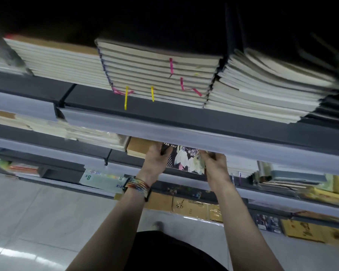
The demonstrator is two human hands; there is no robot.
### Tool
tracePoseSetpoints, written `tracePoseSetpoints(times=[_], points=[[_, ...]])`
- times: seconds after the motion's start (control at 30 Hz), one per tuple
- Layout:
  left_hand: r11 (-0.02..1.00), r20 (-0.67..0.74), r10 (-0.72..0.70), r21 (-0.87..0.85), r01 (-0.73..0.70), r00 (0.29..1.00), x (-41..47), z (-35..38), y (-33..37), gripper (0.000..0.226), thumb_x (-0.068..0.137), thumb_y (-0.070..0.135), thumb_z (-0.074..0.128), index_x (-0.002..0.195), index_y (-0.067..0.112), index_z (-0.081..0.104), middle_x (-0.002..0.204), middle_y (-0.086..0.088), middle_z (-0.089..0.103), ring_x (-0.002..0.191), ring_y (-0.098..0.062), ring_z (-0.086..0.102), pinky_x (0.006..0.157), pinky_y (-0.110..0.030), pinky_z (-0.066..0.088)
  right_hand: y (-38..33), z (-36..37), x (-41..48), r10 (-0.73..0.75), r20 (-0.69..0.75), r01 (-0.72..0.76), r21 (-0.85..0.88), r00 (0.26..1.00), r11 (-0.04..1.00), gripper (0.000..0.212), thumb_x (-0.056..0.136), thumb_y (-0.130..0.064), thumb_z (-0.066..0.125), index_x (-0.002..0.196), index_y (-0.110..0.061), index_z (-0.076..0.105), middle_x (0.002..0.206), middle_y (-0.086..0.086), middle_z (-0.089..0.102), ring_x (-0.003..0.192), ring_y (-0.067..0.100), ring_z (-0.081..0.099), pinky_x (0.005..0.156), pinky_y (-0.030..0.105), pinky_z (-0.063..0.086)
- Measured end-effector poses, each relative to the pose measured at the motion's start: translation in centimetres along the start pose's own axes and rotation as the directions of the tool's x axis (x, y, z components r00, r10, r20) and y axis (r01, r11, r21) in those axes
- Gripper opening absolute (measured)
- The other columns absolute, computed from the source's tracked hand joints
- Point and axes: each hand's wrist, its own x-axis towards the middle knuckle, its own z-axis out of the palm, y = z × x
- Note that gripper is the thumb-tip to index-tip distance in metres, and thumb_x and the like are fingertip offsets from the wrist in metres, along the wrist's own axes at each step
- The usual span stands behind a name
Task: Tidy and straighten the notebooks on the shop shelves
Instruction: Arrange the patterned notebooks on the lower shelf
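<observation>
While gripping the floral notebook's side edges, the left hand and right hand are steadying it; likely they are squaring it. A brown stack is lying left.

Bare forearms, multicoloured braided bracelets on left wrist, black watch strap, dark clothing

place: stationery shop | fittings: tiered dark shelves fronted by pale label rails | stock: ribbon-marked notebook stack, with plain notebook stacks on both sides | pricing: printed tag with "8" below-left of ribbon-marked stack | more stock: wrapped kraft-cover books below it | floor: pale glossy tiles beneath
</observation>
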Motion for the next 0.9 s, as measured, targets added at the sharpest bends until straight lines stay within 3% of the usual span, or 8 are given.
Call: tracePoseSetpoints(times=[0.1,0.2,0.3,0.4,0.5,0.6,0.8,0.9], points=[[0.999,0.016,-0.035,-0.029,0.036,0.999,0.7,0.9,1.1,0.027,0.101,0.015,0.053,0.127,0.015,0.056,0.124,0.006,0.059,0.107,-0.008,0.052,0.094,-0.016,0.041,0.0,-0.3,0.2,0.049,-0.001,-0.049,0.028,0.999,0.998,0.033,0.099,-0.017,0.060,0.132,-0.018,0.056,0.130,-0.004,0.061,0.124,0.014,0.052,0.113,0.041,0.034],[0.995,0.028,-0.098,0.006,0.098,0.995,1.4,2.1,1.3,0.030,0.103,0.015,0.048,0.132,0.011,0.055,0.131,-0.001,0.058,0.116,-0.014,0.051,0.104,-0.024,0.037,-0.3,-0.5,0.3,0.062,-0.025,-0.061,0.036,0.998,0.997,0.032,0.099,-0.022,0.061,0.130,-0.022,0.057,0.134,-0.003,0.060,0.130,0.020,0.052,0.115,0.050,0.036],[0.985,0.043,-0.171,0.027,0.170,0.984,2.2,2.8,1.0,0.033,0.103,0.015,0.047,0.134,0.007,0.055,0.139,-0.010,0.056,0.128,-0.025,0.050,0.114,-0.033,0.035,-0.3,-0.5,0.4,0.052,-0.041,-0.050,0.050,0.998,0.997,0.031,0.098,-0.018,0.062,0.128,-0.024,0.058,0.134,0.000,0.061,0.130,0.022,0.052,0.116,0.048,0.036],[0.978,0.046,-0.209,0.034,0.208,0.977,2.8,3.2,0.9,0.033,0.104,0.016,0.046,0.131,0.000,0.056,0.138,-0.016,0.056,0.130,-0.029,0.049,0.113,-0.034,0.036,0.1,-0.4,0.5,0.064,-0.045,-0.062,0.043,0.997,0.997,0.035,0.095,-0.013,0.065,0.128,-0.022,0.056,0.131,0.001,0.062,0.127,0.021,0.053,0.117,0.042,0.033],[0.971,0.023,-0.236,0.037,0.236,0.971,3.1,3.0,0.7,0.038,0.104,0.021,0.046,0.128,-0.006,0.057,0.136,-0.018,0.057,0.128,-0.032,0.051,0.106,-0.032,0.038,0.2,-0.5,0.2,0.059,-0.032,-0.060,-0.024,0.998,0.998,0.020,0.094,-0.003,0.063,0.103,-0.020,0.057,0.109,0.001,0.064,0.106,0.014,0.059,0.107,0.031,0.038],[0.974,0.034,-0.225,0.036,0.224,0.974,3.5,2.5,0.2,0.036,0.104,0.019,0.046,0.123,-0.008,0.060,0.130,-0.021,0.061,0.120,-0.033,0.057,0.106,-0.038,0.042,0.5,-0.5,0.3,0.010,-0.041,-0.015,-0.115,0.999,0.993,0.032,0.090,0.013,0.059,0.089,-0.019,0.056,0.096,0.004,0.065,0.100,0.020,0.064,0.104,0.033,0.045],[0.994,0.092,-0.055,0.095,0.046,0.994,3.5,1.1,-1.4,0.028,0.103,0.018,0.050,0.124,0.008,0.064,0.117,-0.001,0.065,0.103,-0.014,0.058,0.092,-0.023,0.043,1.4,0.3,1.1,-0.047,-0.065,0.026,-0.290,0.997,0.957,0.046,0.083,0.021,0.055,0.091,-0.024,0.058,0.094,-0.001,0.065,0.097,0.017,0.063,0.091,0.026,0.048],[0.988,0.131,-0.024,0.155,0.004,0.991,3.5,0.6,-2.0,0.030,0.100,0.011,0.053,0.128,0.007,0.062,0.129,-0.006,0.063,0.114,-0.019,0.060,0.104,-0.032,0.046,2.1,0.9,1.8,-0.094,-0.105,0.051,-0.353,0.990,0.934,0.045,0.082,0.021,0.053,0.106,-0.016,0.062,0.101,0.001,0.067,0.102,0.019,0.064,0.088,0.022,0.046]])
